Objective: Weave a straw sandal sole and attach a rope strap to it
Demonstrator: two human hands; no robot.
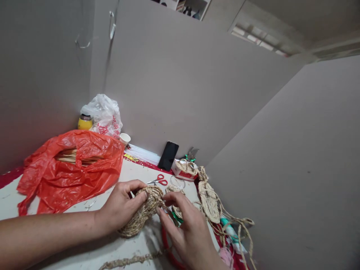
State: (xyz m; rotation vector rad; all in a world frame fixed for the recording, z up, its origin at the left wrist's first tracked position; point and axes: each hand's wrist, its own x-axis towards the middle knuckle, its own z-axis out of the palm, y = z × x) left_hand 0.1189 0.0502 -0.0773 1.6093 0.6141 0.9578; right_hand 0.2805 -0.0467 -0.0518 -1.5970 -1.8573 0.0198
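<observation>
A coiled, woven straw piece (140, 215), oval in shape, is held tilted above the white table. My left hand (123, 204) grips it from the left, thumb on its face and fingers behind. My right hand (187, 227) is at its right edge, thumb and forefinger close together by the rim; what lies between those fingertips is too small to make out. Something with red handles (165, 240) shows partly behind my right hand. A twisted straw cord (129, 260) lies on the table below.
A red plastic bag (92, 180) with straw strips fills the left. Red scissors (160, 180), a black phone (168, 155), a paper cup (125, 138) and a small box (184, 172) stand farther back. Woven soles (209, 202) and loose cords lie right. Walls enclose the table.
</observation>
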